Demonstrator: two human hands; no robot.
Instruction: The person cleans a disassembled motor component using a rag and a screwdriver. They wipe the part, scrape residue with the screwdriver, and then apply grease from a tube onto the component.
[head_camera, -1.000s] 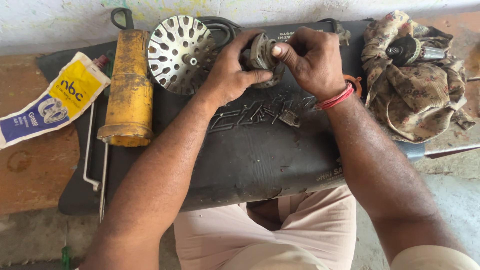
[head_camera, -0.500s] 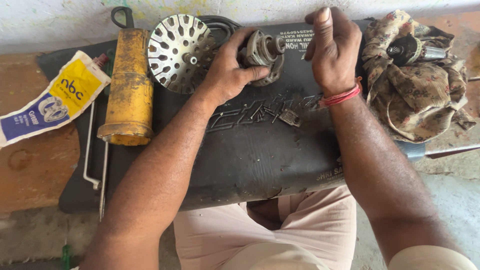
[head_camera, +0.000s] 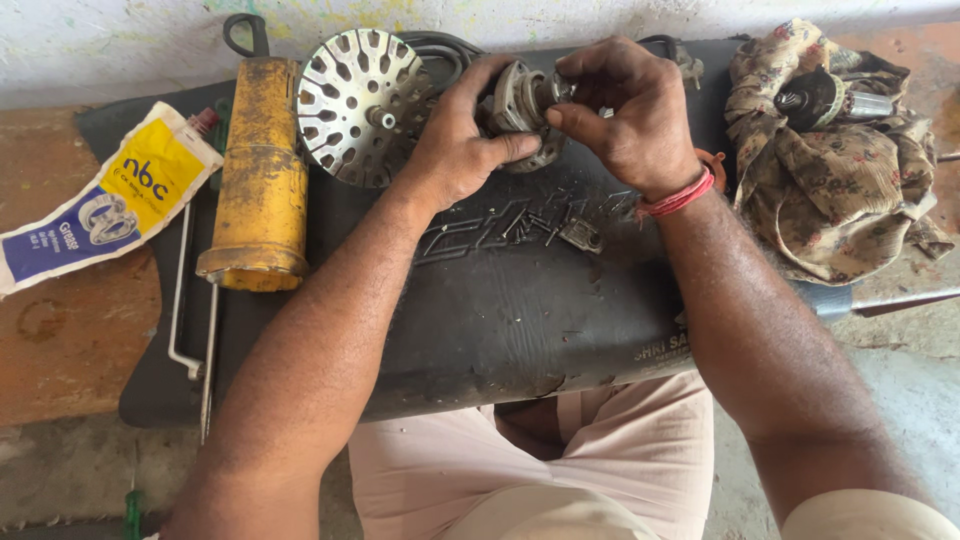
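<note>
Returned to the part since half a second ago: your right hand (head_camera: 630, 110), fingertips pinching its shaft end. Motor housing (head_camera: 520, 115): round, grey metal, slotted, grimy; just right of the perforated fan disc (head_camera: 362, 105). Your left hand (head_camera: 462, 140) grips it, fingers curled closed.

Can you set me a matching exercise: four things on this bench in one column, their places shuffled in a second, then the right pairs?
Things:
1. metal motor part
2. yellow grease gun
3. slotted round disc
4. patterned cloth

Places:
A. far right, bundled around a dark metal piece
B. held between left hand and right hand
C. lying beside the grease tube
D. just left of the left hand

Pairs: 1-B, 2-C, 3-D, 4-A
</note>
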